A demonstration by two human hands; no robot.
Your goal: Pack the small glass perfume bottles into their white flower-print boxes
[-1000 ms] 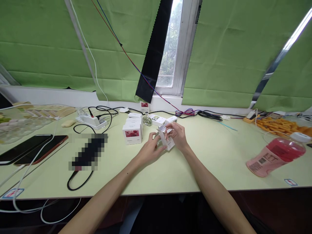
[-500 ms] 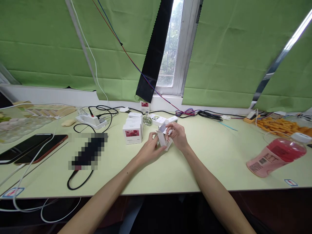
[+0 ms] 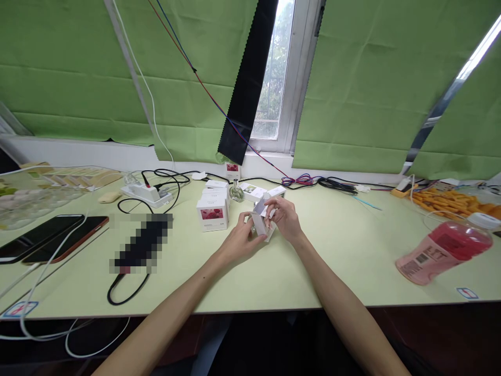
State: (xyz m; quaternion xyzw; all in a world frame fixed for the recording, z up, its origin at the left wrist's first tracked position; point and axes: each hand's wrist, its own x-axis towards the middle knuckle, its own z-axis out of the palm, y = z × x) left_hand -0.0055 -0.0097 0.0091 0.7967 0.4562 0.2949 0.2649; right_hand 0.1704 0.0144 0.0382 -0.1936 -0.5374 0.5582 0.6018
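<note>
Green cloth blinds [image 3: 371, 78] filled most of the top of the frame. Under them, a big pale table [image 3: 364, 250] ran from side to side. A thin window [image 3: 272, 89] let in light at the top middle. A fat pink bottle [image 3: 438, 250] with a white cap stood leaning in the picture at the lower right. Two dark phones [image 3: 39, 240] lay side by side at the left edge. Near the middle, the left hand [image 3: 242, 237] gripped a little open white box [image 3: 258, 225] by its side. The right hand [image 3: 286, 216] had bent fingers at the open top, but I couldn't tell if they pinched anything. Left of that were white boxes [image 3: 212, 220] in a row, the front one with a red picture. A tiny glass bottle [image 3: 236, 193] stood just beside them.
</note>
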